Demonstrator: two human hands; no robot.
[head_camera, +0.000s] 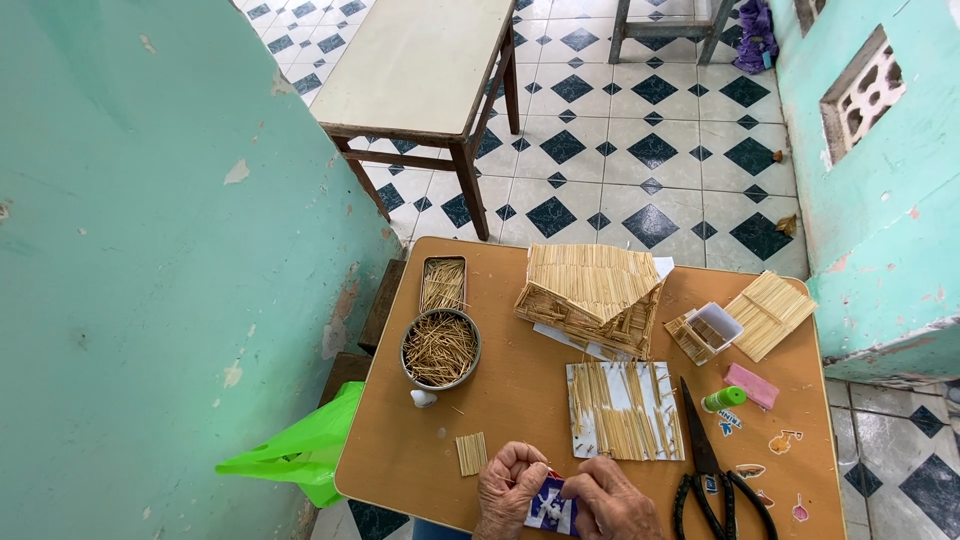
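Small blue-and-white packet (549, 508): held at the near edge of the tabletop (520, 400), between both hands. Left hand (510, 487) curled, grip clenched on the packet's left side; right hand (612, 500) closed over its right side, fingers bent inward. Contents of the packet too small to tell.

Just beyond the hands: a white card (625, 410) partly covered with thin sticks laid side by side. Left of the left hand, a small bundle of short sticks (471, 453) lies flat. Further back on the left, a round metal tin (441, 348) full of loose sticks, with a rectangular tin (443, 284) of the same behind it. Centre back: a stick-built model house (590, 295) with sloped roof. To its right, a small clear box (716, 328) and a flat stick panel (770, 312). Black scissors (712, 470) lie right of the card, near the right hand; a green-capped tube (723, 399) and a pink block (751, 385) lie beside the blades.
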